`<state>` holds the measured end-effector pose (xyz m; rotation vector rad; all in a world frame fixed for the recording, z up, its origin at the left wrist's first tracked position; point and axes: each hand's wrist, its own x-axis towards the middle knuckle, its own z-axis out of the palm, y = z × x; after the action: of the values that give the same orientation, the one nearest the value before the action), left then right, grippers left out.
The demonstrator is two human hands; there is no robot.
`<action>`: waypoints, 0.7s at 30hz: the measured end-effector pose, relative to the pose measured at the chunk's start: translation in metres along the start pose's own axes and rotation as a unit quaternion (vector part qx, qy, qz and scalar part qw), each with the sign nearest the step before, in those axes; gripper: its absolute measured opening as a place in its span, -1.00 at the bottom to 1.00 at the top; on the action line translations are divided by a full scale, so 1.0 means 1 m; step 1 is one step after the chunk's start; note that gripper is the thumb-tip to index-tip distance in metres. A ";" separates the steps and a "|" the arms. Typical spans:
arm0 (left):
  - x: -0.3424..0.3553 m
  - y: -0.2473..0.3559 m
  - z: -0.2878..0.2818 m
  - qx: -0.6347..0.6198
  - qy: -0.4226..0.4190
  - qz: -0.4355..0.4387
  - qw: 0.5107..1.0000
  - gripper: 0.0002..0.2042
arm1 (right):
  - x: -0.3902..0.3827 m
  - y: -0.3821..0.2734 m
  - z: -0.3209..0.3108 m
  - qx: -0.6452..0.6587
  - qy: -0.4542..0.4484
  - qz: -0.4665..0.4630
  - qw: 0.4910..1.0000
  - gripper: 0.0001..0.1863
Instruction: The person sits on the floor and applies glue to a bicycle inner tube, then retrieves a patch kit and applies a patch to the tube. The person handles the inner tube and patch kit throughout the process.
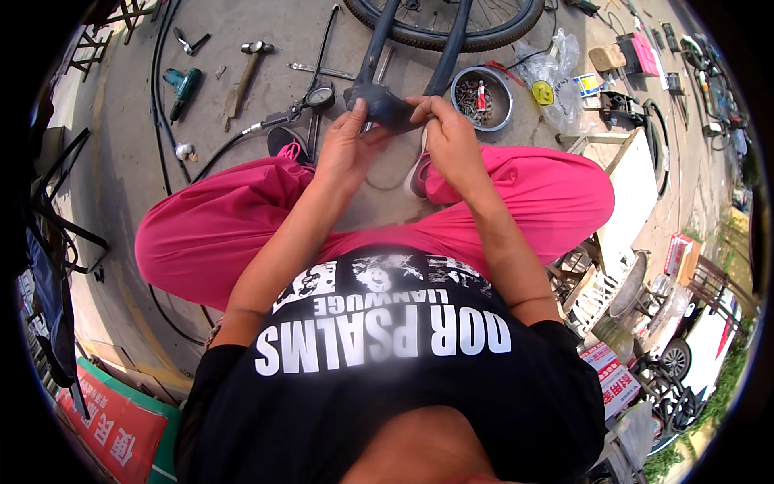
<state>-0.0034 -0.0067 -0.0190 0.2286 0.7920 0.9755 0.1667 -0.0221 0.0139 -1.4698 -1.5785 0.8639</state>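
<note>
One dark, dull rubber tube [385, 106] hangs between the two hands, its two lengths running up across one bicycle wheel [427, 36]. The left hand [352, 139] and right hand [446, 133] each have their fingers closed on it — one per side. Around: one hammer [243, 85], one green power tool [185, 87], one gauge [321, 98], one bowl [509, 105].
</note>
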 end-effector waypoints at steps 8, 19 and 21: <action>0.018 -0.003 -0.028 0.218 -0.008 0.111 0.970 -0.73 | 0.041 -0.012 -0.025 0.161 -0.199 0.312 0.915 -0.80; 0.019 -0.004 -0.026 0.259 -0.008 0.104 0.960 -0.70 | 0.040 -0.018 -0.035 0.274 -0.135 0.300 0.904 -0.82; 0.020 -0.002 -0.027 0.236 -0.003 0.097 0.967 -0.69 | 0.033 -0.020 -0.033 0.222 -0.111 0.213 0.945 -0.85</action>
<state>-0.0145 0.0042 -0.0489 0.7317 1.0046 0.9553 0.1870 0.0076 0.0493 -1.4285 -1.1179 1.5706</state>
